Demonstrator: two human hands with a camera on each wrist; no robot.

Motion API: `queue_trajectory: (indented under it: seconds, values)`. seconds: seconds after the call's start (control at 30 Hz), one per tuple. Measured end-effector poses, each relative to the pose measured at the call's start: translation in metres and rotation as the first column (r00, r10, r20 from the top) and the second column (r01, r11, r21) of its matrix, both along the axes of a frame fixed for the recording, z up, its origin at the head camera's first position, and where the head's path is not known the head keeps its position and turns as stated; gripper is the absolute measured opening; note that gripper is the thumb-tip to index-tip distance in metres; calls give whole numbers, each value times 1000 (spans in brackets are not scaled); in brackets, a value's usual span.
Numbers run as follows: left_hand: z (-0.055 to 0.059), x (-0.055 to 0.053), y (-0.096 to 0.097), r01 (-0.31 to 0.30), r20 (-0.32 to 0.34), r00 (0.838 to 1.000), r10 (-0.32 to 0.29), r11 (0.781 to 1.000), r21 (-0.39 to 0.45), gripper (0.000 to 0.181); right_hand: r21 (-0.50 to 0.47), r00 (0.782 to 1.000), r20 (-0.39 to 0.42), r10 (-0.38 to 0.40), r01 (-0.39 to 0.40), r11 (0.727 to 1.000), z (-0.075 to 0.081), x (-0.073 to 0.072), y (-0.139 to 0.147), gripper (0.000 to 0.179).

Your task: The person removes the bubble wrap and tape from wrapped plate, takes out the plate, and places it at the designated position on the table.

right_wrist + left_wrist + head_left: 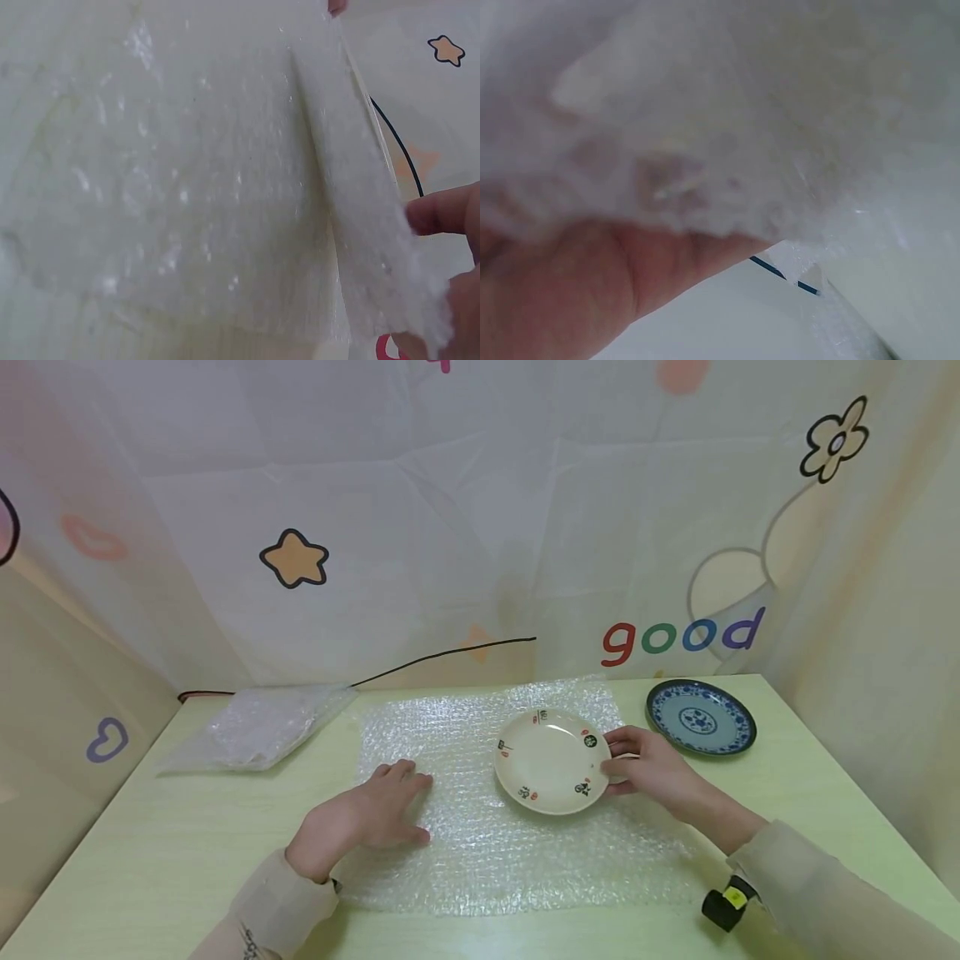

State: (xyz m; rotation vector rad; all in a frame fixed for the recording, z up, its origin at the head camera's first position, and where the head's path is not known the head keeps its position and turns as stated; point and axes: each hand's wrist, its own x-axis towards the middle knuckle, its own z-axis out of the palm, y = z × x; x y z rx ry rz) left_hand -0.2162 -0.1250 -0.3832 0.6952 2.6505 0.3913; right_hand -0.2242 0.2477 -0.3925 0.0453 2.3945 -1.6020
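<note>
In the head view my right hand [660,777] grips the right rim of a cream plate [551,764] with small red and dark designs. The plate is over a sheet of bubble wrap [480,872] spread on the table. My left hand [367,818] is at the sheet's left side, fingers loosely extended and thumb apart, holding nothing. Blurred bubble wrap [742,112] fills most of the left wrist view, with part of the left hand [630,277] below it. In the right wrist view, fingers [450,210] show beside a raised fold of the wrap [367,217].
A blue patterned plate [697,718] lies at the back right of the table, just beyond the right hand. Clear plastic wrapping [262,727] sits at the back left. A printed curtain [480,527] stands behind the table, and a black wrist device [723,908] hangs by the right sleeve.
</note>
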Motion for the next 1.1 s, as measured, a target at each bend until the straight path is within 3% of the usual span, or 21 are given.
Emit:
queue_trajectory:
  seconds: [0.63,1.1]
  values:
    - [-2,-2,-3,-15,17,1000,14,1000,21,71,-22,999,-31,-42,42,999,3,-5,35,58]
    - [-1,2,-4,14,14,1000,-14,1000,-8,74,-80,997,-39,-68,65,995,4,-6,62,62]
